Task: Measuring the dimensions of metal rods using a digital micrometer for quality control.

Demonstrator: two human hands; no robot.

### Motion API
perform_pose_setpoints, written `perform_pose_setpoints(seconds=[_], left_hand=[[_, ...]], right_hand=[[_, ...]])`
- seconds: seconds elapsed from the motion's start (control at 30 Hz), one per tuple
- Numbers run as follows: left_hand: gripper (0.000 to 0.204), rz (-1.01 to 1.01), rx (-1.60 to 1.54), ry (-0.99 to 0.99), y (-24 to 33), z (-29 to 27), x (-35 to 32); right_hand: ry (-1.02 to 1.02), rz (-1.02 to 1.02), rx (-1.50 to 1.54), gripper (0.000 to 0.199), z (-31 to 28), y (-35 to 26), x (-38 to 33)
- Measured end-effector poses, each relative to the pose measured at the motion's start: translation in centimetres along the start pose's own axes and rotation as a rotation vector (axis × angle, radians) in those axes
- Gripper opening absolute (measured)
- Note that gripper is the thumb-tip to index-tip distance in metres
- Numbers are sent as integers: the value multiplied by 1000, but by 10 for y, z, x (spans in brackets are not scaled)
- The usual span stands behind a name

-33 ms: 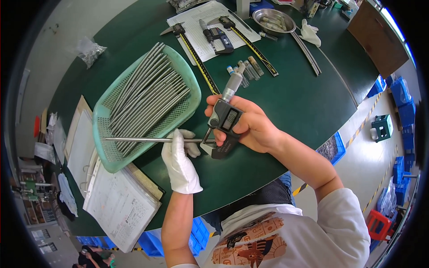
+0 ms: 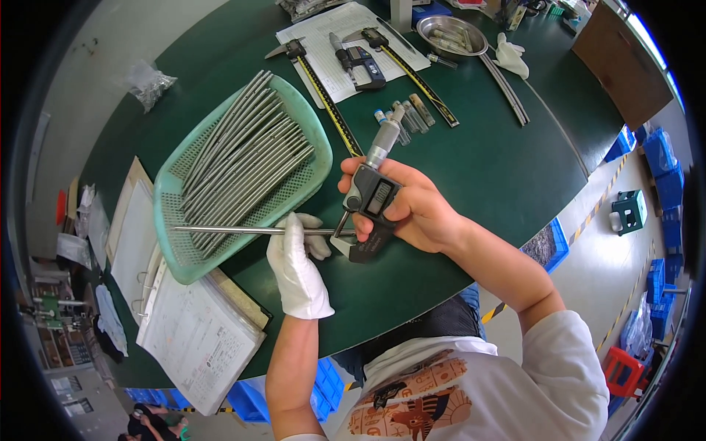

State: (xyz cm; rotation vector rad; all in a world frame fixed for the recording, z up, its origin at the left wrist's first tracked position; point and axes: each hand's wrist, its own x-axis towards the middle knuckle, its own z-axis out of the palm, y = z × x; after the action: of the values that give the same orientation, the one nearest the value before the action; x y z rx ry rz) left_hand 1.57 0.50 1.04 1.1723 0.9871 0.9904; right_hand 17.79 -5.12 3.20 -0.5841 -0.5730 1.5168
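My left hand (image 2: 297, 266), in a white glove, is closed round a thin metal rod (image 2: 228, 230). The rod lies roughly level, its left end over the rim of a green plastic basket (image 2: 322, 151). In my bare right hand (image 2: 415, 206) is a digital micrometer (image 2: 376, 192), gripped by its dark frame, with the silver thimble pointing up and away. The rod's right end sits at the micrometer's jaws; whether both measuring faces touch it I cannot tell. Many similar metal rods (image 2: 246, 165) fill the basket.
Beyond my hands lie two calipers (image 2: 321, 92) (image 2: 412, 66), a second micrometer (image 2: 359, 62) on paper sheets (image 2: 323, 33), and several small clear tubes (image 2: 419, 110). A metal bowl (image 2: 482, 40) stands at the far right beside long rods (image 2: 507, 92). An open ring binder (image 2: 198, 331) is at the near left.
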Motion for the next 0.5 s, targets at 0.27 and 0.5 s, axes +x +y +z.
perform_pose_setpoints(seconds=[0.27, 0.5], left_hand=[[33, -27, 26, -100, 1, -7, 2], [37, 37, -107, -142, 5, -15, -9]], right_hand=[[119, -13, 50, 42, -8, 10, 4], [222, -41, 7, 39, 13, 14, -2]])
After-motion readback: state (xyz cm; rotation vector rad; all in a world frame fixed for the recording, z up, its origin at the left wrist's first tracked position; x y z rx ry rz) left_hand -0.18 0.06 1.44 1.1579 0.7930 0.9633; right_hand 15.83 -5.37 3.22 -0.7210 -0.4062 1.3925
